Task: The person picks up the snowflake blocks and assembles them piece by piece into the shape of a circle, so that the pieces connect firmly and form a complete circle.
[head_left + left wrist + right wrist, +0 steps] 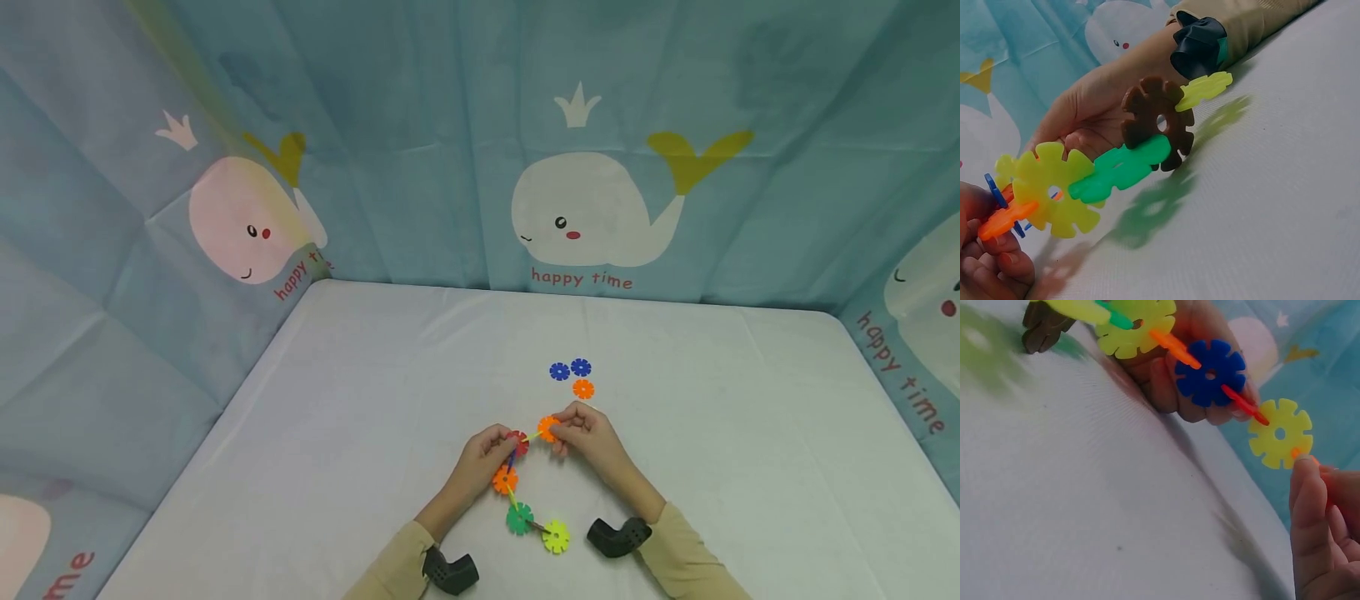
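Note:
A chain of slotted flower-shaped plastic discs is held between both hands. My left hand (480, 460) pinches it near the red disc (521, 442) and the blue disc (1200, 378). At the upper end, my right hand (596, 440) pinches an orange disc (547, 428) between thumb and fingertips. This one meets the rim of a yellow disc (1272, 447), which links to the red one. Below the left hand hang another orange disc (504, 480), a yellow disc (1044, 203), a green disc (519, 519), a brown disc (1141, 119) and a yellow-green end disc (556, 537).
Beyond the right hand, two blue discs (559, 372) and a loose orange disc (583, 389) lie on the white table (390, 375). A black wrist device (452, 575) sits at each sleeve. A blue curtain (420, 208) with printed whales surrounds the table.

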A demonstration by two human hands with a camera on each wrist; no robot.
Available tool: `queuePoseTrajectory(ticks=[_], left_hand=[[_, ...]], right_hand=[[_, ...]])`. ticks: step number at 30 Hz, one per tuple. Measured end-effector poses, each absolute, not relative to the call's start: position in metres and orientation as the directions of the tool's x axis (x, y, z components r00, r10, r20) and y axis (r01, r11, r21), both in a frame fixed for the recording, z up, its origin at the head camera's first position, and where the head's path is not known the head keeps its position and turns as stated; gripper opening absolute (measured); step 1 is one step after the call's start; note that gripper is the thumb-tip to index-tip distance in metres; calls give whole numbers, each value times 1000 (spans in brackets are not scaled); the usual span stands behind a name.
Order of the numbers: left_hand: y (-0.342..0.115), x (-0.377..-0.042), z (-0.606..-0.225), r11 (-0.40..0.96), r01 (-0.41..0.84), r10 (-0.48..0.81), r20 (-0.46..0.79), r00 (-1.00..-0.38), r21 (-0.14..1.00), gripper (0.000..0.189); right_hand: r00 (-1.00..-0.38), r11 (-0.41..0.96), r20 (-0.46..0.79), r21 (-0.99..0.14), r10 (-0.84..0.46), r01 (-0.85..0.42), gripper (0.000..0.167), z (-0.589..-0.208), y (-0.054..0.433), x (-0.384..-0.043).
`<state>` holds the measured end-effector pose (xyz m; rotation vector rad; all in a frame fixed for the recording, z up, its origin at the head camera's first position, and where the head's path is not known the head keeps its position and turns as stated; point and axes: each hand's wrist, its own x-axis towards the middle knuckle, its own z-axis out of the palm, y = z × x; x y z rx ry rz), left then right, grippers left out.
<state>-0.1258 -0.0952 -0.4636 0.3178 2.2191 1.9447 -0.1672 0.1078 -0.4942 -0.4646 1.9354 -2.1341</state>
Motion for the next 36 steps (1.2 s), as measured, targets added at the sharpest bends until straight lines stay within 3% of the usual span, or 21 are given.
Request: queuePoseTrajectory(ticks=[9, 24, 31, 36], left_hand=[[-94, -126, -464, 131, 46, 291, 6, -957, 990, 16], [-93, -126, -461, 100, -15, 283, -43, -958, 995, 19], [-94, -127, -463, 92, 11, 273, -14, -962, 996, 14], [-93, -127, -464, 104, 70, 265, 40, -963, 992, 17]], right_hand=[[-910, -135, 105, -989, -400, -55, 14, -497, 111, -167], [-906, -123, 127, -989, -403, -83, 17, -497, 103, -163], [-903, -116, 90, -992, -421, -46, 32, -496, 99, -163], [-890, -69, 59, -997, -452, -32, 33, -493, 97, -162]])
